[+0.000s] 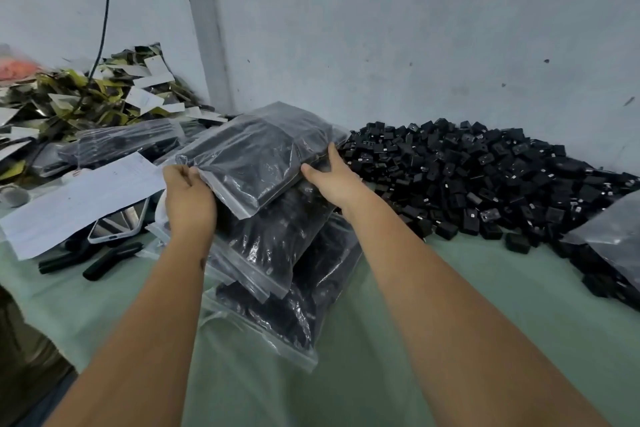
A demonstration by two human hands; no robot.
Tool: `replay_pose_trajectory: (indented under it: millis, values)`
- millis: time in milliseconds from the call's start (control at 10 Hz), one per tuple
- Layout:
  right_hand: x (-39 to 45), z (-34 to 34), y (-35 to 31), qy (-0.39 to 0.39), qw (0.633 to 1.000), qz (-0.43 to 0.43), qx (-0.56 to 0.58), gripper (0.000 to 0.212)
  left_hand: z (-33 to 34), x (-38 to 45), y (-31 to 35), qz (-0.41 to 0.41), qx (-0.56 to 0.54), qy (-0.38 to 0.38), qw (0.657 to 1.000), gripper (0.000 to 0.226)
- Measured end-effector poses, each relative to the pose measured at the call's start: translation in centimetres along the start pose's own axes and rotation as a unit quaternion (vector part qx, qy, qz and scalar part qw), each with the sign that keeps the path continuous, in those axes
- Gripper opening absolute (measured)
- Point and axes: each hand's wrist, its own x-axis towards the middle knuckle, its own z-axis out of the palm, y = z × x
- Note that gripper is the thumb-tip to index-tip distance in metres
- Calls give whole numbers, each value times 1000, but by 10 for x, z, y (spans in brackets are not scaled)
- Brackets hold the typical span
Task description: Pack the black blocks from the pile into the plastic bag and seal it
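A clear plastic bag full of black blocks [256, 156] lies on top of a stack of similar filled bags [277, 274] in the middle of the green table. My left hand [188, 198] grips the bag's near left edge by its zip strip. My right hand [334, 177] holds the bag's right side, fingers spread over the plastic. A large pile of loose black blocks [467, 177] spreads along the wall to the right of the stack.
Paper sheets [79, 198], a phone [117, 222] and black handles [110, 258] lie left of the stack. More filled bags [124, 142] and scrap packaging [86, 94] sit behind them. Another plastic bag [613, 236] lies at the right edge. A wall [415, 45] stands behind the table.
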Motion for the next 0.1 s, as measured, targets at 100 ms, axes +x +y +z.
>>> replay_pose_trajectory:
  millis: [100]
  values:
    - [-17,-9,12,6,1000,28,14,82,-4,-5,9,-18,-6,23,1000,10]
